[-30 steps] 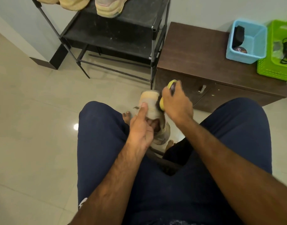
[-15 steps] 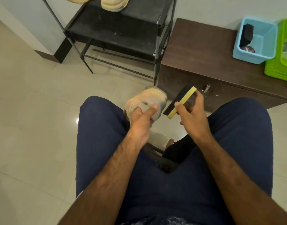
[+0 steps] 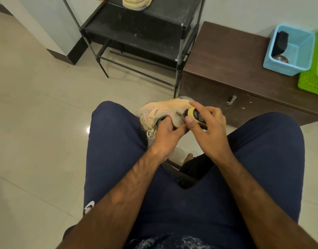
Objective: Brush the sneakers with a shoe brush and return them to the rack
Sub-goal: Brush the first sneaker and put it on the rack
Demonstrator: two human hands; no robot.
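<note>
Pale tiled floor [image 3: 37, 123] fills the view, seen from above by a seated person whose thighs, in navy shorts [image 3: 172, 203], spread across the lower half.

At the top centre a black metal shoe rack [image 3: 140, 33] stands against the wall. A second sneaker [image 3: 136, 3], cream and yellow, rests on its upper shelf, cut off by the frame edge.

Just beside the rack on the right is a low dark brown cabinet [image 3: 226, 56]. On its top, at the far right, sit a blue basket [image 3: 273, 65] and, touching it, a green basket [image 3: 309, 83]. The blue one holds a dark object [image 3: 280, 42] leaning on its wall and a small round tin [image 3: 280, 59].

Between the knees, in front of the cabinet and above the floor, is the sneaker [image 3: 165, 108] being cleaned. It is pastel pink, peach and yellow and lies on its side with the laces towards the left knee.

The left hand [image 3: 168, 135] grips it at the opening, fingers curled into the shoe.

The right hand [image 3: 210, 130] clasps a shoe brush [image 3: 196, 115] with a yellow back and dark bristles, thumb and fingers wrapped round it. The brush sits at the sneaker's heel end and appears to touch it, though the fingers hide the contact.
</note>
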